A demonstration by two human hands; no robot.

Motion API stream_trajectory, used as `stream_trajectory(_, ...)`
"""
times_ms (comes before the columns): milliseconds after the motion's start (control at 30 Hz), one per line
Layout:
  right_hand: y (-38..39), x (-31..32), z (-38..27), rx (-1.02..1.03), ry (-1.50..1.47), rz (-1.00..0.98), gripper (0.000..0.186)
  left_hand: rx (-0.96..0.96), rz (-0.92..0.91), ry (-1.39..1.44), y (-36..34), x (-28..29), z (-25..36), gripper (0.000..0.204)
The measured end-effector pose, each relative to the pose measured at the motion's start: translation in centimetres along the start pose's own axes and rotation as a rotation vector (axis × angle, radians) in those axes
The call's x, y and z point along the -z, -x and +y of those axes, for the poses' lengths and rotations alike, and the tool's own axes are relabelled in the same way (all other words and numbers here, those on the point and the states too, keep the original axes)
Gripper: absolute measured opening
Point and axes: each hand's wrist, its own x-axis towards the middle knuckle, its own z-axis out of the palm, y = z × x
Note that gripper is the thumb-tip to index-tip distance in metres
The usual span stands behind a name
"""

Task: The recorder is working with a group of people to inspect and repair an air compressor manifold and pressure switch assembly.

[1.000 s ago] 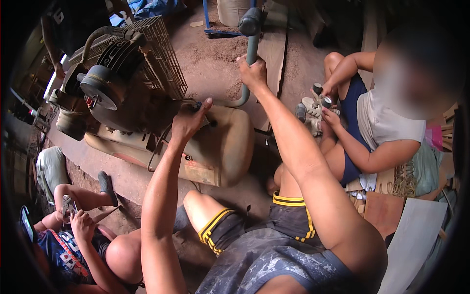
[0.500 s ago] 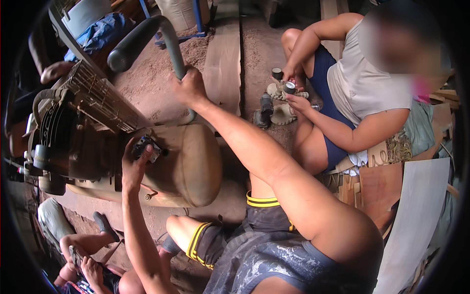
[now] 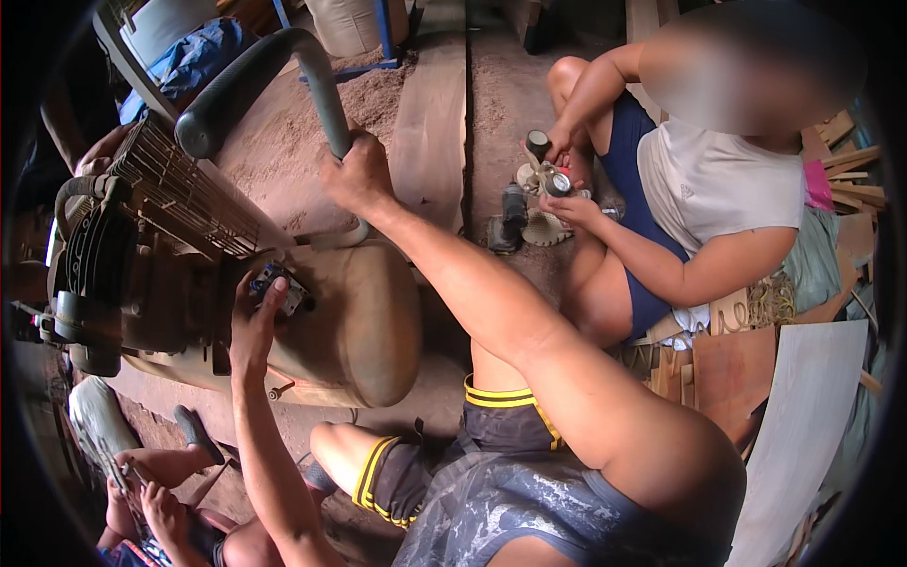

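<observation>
Sawdust floor under beige compressor tank (image 3: 364,326), right hand (image 3: 357,175) gripping handle (image 3: 283,71)

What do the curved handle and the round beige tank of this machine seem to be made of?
The curved handle under the right hand looks like a painted metal tube with a dark ribbed, probably rubber, grip. The beige tank near the left hand looks like painted steel, dull, dusty and smooth.

Dusty floor (image 3: 283,142); compressor tank (image 3: 359,321), plank (image 3: 430,123), power tool (image 3: 512,217) on it.
</observation>
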Motion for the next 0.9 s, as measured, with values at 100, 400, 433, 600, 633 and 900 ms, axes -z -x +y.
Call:
stream_trajectory(100,0.0,0.1,-0.2,-0.038,0.01,-0.025,0.01,0.0,0.003,0.046,0.2,0.1,-0.4,0.086)
stream_trajectory(400,-0.2,0.5,-0.9,-0.125,-0.004,-0.085,0.015,-0.062,0.031,0.257,3.4,1.1,-0.2,0.081)
stream_trajectory(433,-0.2,0.5,-1.1,-0.128,-0.004,-0.092,0.015,-0.122,0.069,0.232,4.0,1.1,-0.1,0.076)
stream_trajectory(600,0.0,0.5,-1.2,-0.161,0.012,-0.053,0.013,-0.279,0.35,0.253,7.3,0.8,-1.1,0.07)
stream_trajectory(633,0.0,0.5,-1.1,-0.162,0.015,-0.061,0.013,-0.243,0.357,0.247,8.0,0.4,-1.2,0.07)
stream_trajectory(900,0.1,-0.4,-0.1,-0.042,0.096,0.051,0.014,-0.625,0.292,0.778,14.6,-7.3,6.2,0.036)
